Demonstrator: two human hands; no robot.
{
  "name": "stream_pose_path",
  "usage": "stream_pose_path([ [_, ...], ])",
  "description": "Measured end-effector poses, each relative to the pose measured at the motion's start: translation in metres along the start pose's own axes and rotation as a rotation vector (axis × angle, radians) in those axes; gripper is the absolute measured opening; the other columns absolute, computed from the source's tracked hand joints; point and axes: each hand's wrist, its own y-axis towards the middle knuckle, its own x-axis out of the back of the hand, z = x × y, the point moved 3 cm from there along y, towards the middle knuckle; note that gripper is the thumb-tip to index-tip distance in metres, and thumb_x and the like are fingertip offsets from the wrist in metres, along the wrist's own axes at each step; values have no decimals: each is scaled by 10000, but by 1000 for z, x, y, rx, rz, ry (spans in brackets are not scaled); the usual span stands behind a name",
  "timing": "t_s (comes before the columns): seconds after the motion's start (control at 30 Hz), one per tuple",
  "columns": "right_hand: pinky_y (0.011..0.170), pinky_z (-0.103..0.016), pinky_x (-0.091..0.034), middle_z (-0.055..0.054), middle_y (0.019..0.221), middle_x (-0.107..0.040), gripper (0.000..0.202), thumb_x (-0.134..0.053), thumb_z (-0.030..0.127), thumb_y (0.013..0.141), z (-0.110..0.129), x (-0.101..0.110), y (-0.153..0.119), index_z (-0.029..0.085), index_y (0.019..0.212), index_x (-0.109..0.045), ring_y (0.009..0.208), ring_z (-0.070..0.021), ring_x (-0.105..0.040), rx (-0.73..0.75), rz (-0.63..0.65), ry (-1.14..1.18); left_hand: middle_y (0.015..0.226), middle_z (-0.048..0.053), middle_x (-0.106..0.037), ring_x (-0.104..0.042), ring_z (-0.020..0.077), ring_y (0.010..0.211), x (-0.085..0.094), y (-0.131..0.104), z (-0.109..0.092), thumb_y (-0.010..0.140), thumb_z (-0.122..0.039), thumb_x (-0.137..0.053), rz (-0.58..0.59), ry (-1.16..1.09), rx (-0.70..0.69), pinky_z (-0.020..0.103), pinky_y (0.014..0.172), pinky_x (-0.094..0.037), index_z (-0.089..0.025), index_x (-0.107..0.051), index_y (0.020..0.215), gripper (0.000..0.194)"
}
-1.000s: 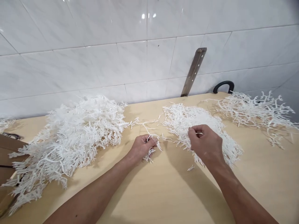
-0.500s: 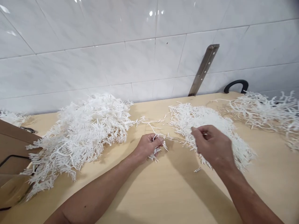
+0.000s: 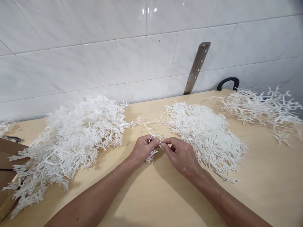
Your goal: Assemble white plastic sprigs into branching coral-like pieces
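My left hand (image 3: 144, 148) is closed around a thin white branching sprig (image 3: 147, 127), which looks like plastic; its stem reaches up and left, and a tuft pokes out below the fingers. Right beside it, my right hand (image 3: 181, 154) pinches the sprig's tip between thumb and forefinger. To the left lies a big heap of white branched sprigs (image 3: 87, 126). A flatter pile of small white pieces (image 3: 203, 129) sits just beyond my right hand. At the far right is a tangle of barer white stems (image 3: 260, 105).
The pale wooden table (image 3: 142, 201) meets a white tiled wall (image 3: 132, 63). Against the wall leans a slotted metal strip (image 3: 197, 67), with a black curved handle (image 3: 228, 82) to its right. A brown box (image 3: 13, 160) stands at the left edge.
My right hand has moved left from above the pile of small pieces to the sprig and now pinches it. My left hand keeps its hold. The view has shifted slightly right.
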Motion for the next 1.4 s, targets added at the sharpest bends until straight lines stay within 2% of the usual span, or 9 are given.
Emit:
stream_pose_path([
  [0.33, 628, -279, -478, -11, 814, -765, 191, -552, 271, 895, -1, -2, 0, 213, 915, -732, 628, -162, -659, -46, 49, 18, 640, 14, -623, -519, 103, 456, -1, 1, 7, 742, -479, -706, -56, 160, -55, 217, 388, -414, -157, -575, 701, 350],
  [0.53, 590, -272, -444, 2, 725, -738, 210, -545, 315, 888, 1, -2, 0, 220, 809, -715, 592, -162, -635, -132, 106, 18, 511, -50, -509, -470, 101, 373, -1, 1, 10, 819, -446, -609, -92, 300, -116, 213, 368, -355, -198, -501, 684, 303],
  [0.7, 573, -266, -425, -2, 689, -704, 213, -526, 314, 874, 2, -3, 0, 207, 766, -676, 576, -155, -607, -169, 139, 30, 537, -58, -503, -430, 100, 346, -2, 2, 14, 843, -485, -565, -34, 295, -115, 227, 346, -324, -212, -477, 705, 318],
  [0.93, 577, -265, -408, 8, 662, -661, 164, -517, 274, 864, 0, -10, -1, 208, 768, -634, 589, -151, -576, -155, 192, 21, 638, -36, -482, -447, 117, 591, 1, 4, 16, 877, -478, -536, -37, 395, -285, 241, 558, -376, -198, -466, 710, 333],
  [1.1, 608, -281, -417, -13, 684, -634, 139, -479, 237, 864, -2, -17, -1, 212, 744, -545, 637, -169, -579, -75, 139, -91, 646, -38, -461, -423, 121, 615, -1, 1, 13, 893, -467, -513, -46, 430, -300, 250, 575, -359, -204, -433, 716, 327],
  [1.17, 580, -284, -415, -13, 649, -609, 141, -483, 236, 852, -9, -13, 1, 219, 714, -502, 608, -173, -575, -122, 90, -135, 636, -43, -460, -424, 113, 592, -1, -1, 11, 895, -459, -522, -63, 409, -320, 244, 566, -365, -204, -439, 722, 319],
  [1.23, 526, -277, -418, -1, 612, -597, 133, -504, 249, 840, -18, -5, 4, 222, 711, -493, 536, -165, -574, -251, 67, -96, 625, -49, -466, -431, 99, 549, -1, -4, 9, 893, -465, -537, -75, 339, -326, 232, 537, -373, -202, -451, 734, 318],
  [1.3, 469, -265, -438, 20, 602, -609, 96, -515, 274, 845, -24, 2, 5, 219, 766, -524, 446, -143, -569, -385, 100, 83, 598, -55, -479, -427, 85, 468, -2, -4, 9, 878, -496, -559, -46, 232, -265, 222, 465, -362, -201, -474, 750, 332],
  [1.4, 426, -251, -468, 41, 567, -603, 75, -554, 281, 826, -22, 8, 5, 215, 793, -542, 394, -126, -561, -461, 141, 321, 538, -61, -479, -411, 81, 388, -2, -2, 10, 816, -541, -635, -22, 103, -142, 215, 382, -348, -190, -521, 746, 376],
])
